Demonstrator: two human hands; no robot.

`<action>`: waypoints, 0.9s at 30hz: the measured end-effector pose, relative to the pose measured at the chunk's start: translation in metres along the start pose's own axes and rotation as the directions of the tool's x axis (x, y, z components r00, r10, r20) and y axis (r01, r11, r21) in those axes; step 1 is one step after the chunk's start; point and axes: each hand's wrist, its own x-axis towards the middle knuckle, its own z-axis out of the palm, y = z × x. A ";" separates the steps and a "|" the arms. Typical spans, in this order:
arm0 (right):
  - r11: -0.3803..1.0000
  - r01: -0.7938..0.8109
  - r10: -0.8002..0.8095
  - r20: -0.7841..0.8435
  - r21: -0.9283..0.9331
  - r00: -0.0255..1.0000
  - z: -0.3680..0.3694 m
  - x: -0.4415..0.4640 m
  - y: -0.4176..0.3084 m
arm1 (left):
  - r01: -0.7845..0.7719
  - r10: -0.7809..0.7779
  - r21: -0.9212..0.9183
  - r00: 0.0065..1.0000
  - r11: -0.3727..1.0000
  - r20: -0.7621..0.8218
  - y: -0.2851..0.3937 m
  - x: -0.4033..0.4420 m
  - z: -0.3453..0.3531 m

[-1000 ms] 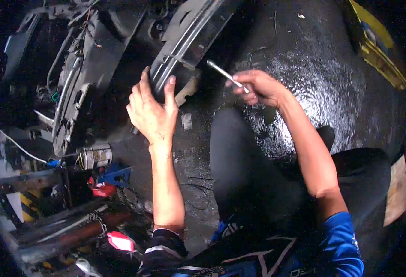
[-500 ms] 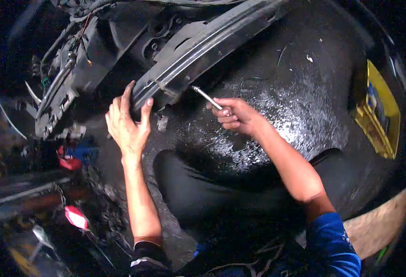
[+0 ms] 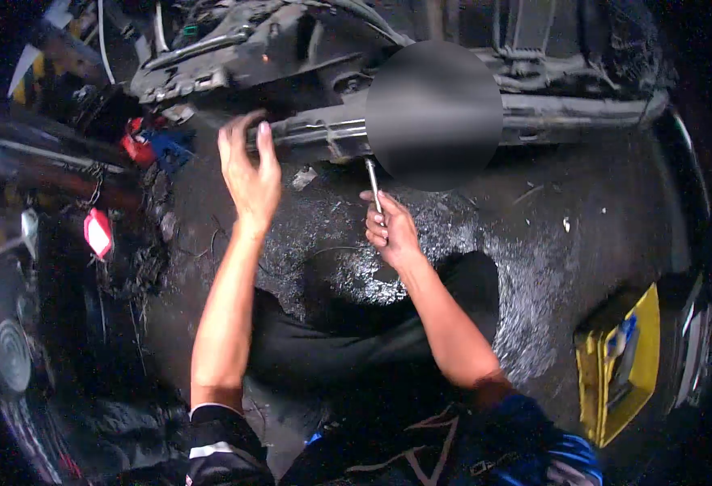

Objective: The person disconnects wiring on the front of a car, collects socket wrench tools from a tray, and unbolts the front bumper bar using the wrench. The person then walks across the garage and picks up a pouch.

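A long dark bar, like a vehicle's bumper beam (image 3: pixel 570 117), runs across the upper part of the view. At its left end is my left hand (image 3: pixel 250 174), thumb and fingers bent about the bar's end; the fingertips are partly hidden. My right hand (image 3: pixel 391 231) is closed round a slim silver wrench (image 3: pixel 375 185), held nearly upright. The wrench's far tip meets the bar's lower edge, though I cannot make out a bolt there. A round blurred patch hides the bar's middle.
Dark vehicle parts and hoses (image 3: pixel 202 57) lie behind the bar. A yellow open case (image 3: pixel 643 364) stands on the wet-looking floor (image 3: pixel 526 324) at right. Red and blue items (image 3: pixel 153 144) and a red-and-white object (image 3: pixel 97 233) are at left.
The whole view has turned, so the bar now lies nearly level instead of slanting. My right hand keeps the wrench at the bar's lower edge, and my left hand stays at its end.
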 end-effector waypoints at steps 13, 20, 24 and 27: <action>0.963 0.118 -0.145 -0.101 -0.242 0.984 0.005 -0.002 -0.005 | 0.822 -0.624 -0.282 0.562 0.495 0.543 0.005 -0.118 0.146; 0.876 0.141 -0.226 -0.133 -0.461 0.965 0.014 -0.012 -0.012 | 0.832 -0.706 -0.287 0.555 0.475 0.440 0.034 -0.105 0.142; 0.862 0.139 -0.254 -0.178 -0.488 0.951 0.015 -0.018 -0.012 | 0.785 -0.642 -0.357 0.620 0.506 0.451 0.036 -0.107 0.148; 0.865 0.131 -0.216 -0.123 -0.485 0.969 0.016 -0.016 -0.019 | 0.809 -0.653 -0.305 0.586 0.502 0.480 0.025 -0.105 0.155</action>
